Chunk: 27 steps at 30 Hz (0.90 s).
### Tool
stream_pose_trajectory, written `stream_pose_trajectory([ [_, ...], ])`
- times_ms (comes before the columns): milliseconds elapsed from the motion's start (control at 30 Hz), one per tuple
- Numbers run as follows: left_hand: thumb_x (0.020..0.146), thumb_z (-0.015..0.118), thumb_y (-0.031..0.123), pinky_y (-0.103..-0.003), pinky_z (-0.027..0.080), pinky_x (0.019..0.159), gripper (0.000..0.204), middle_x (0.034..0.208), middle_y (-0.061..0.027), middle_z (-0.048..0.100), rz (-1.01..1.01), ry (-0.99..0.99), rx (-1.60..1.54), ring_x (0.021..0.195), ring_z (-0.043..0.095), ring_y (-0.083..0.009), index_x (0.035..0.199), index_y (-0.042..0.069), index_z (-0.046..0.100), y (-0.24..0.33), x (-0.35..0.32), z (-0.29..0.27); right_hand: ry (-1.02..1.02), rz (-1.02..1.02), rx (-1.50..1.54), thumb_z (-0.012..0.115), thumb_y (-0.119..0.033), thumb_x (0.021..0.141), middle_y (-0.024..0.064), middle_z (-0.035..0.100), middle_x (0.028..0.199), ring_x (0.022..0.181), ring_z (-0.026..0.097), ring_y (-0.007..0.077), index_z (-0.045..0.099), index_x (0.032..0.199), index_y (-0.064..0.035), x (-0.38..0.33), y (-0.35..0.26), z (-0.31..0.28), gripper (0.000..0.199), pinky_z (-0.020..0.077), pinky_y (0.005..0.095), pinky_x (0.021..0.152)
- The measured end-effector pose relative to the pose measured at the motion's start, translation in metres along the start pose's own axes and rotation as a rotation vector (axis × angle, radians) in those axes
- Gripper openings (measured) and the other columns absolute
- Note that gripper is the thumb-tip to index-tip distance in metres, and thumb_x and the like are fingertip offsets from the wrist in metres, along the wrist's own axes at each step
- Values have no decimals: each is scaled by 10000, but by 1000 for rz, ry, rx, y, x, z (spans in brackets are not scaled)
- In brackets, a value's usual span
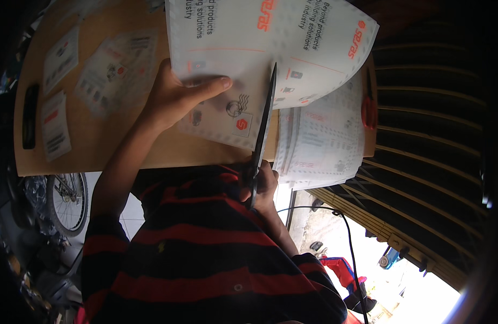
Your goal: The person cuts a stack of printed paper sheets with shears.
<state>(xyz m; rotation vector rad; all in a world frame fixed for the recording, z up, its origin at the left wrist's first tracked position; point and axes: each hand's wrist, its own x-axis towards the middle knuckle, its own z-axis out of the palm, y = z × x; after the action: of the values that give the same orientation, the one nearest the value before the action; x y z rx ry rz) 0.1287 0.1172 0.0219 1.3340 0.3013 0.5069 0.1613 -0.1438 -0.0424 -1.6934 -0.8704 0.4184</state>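
Note:
A large translucent printed sheet (222,65) with grey and orange markings spreads over the table in front of me. My left hand (173,97) grips its left part, thumb on top and the other fingers hidden beneath. At the near edge, my right hand (262,186) is closed round dark long-bladed scissors (264,121), seen nearly edge-on with the tip pointing away from me. The blade lies along a split in the sheet. To its right, the sheet's other part (324,59) curls upward over a stack of similar printed sheets (319,146).
Smaller printed pieces (56,127) and translucent sheets (117,70) lie on the brown table (152,154) at the left. A red-handled tool (369,112) rests at the right edge. Dark slatted shutters (432,102) stand beyond; a bicycle wheel (68,202) is below left.

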Motion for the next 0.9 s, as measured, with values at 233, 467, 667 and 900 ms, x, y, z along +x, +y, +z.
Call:
stream_pose_trajectory([
  [233,797,707,64,-293,563,593,251,863,-143,697,-29,-61,-2,660,680,-186,998,-65,628,1,-1,1,-3,45,89,743,-630,644,-4,521,576,512,511,51,536,1149,46,-1,0,1,868,380,217,460],
  [467,804,703,60,-289,562,572,243,867,-149,697,-2,-70,-25,637,684,-195,992,-73,625,0,-1,2,50,27,7,717,-634,675,-2,523,566,511,518,60,542,1137,56,2,-7,5,848,388,219,456],
  [667,802,705,56,-280,566,587,246,870,-147,697,-4,-55,-29,667,688,-190,1000,-69,626,0,-2,3,56,-3,-18,716,-614,698,10,541,570,517,544,74,537,1168,54,1,-5,3,835,405,225,465],
  [900,801,707,51,-281,573,603,262,882,-147,695,-60,-62,-51,707,686,-176,1014,-74,620,-2,-1,2,30,51,-49,677,-659,694,6,544,566,504,546,79,522,1092,33,5,-14,2,813,403,223,460],
])
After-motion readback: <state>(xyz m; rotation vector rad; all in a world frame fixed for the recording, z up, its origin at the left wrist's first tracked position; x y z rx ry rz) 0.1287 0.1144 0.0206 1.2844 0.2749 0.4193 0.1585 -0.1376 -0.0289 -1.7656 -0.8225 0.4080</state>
